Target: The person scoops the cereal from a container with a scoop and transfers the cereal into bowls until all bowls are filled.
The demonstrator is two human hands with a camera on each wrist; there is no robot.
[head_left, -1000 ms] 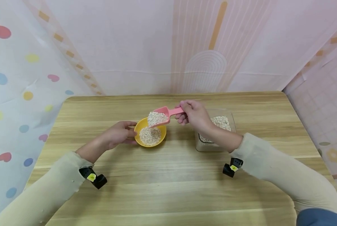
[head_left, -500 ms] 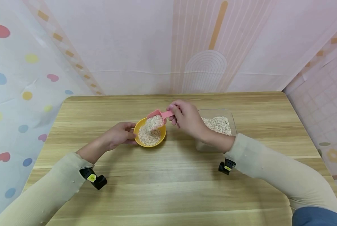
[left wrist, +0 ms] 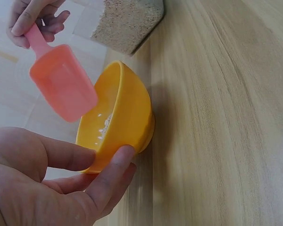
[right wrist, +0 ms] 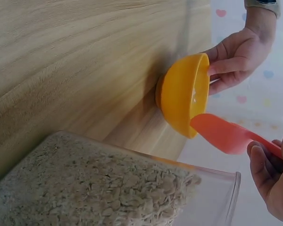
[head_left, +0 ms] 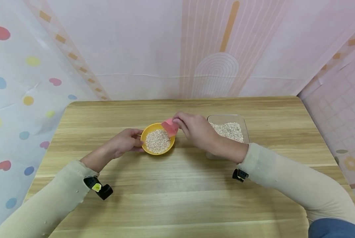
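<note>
On the wooden table (head_left: 177, 185), the clear oat container (head_left: 228, 130) sits at 3 o'clock of the yellow bowl (head_left: 157, 141). The left hand (head_left: 124, 141) clasps the bowl's rim; the right hand (head_left: 195, 129) pinches the tipped pink scoop (head_left: 169, 127) over it. A nudge could spill the oats.

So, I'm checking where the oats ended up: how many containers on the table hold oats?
2. The yellow bowl sits mid-table, held at its rim by the left hand. The clear tub stands to its right, behind the right hand, which holds the pink scoop. None seem hidden.
</note>
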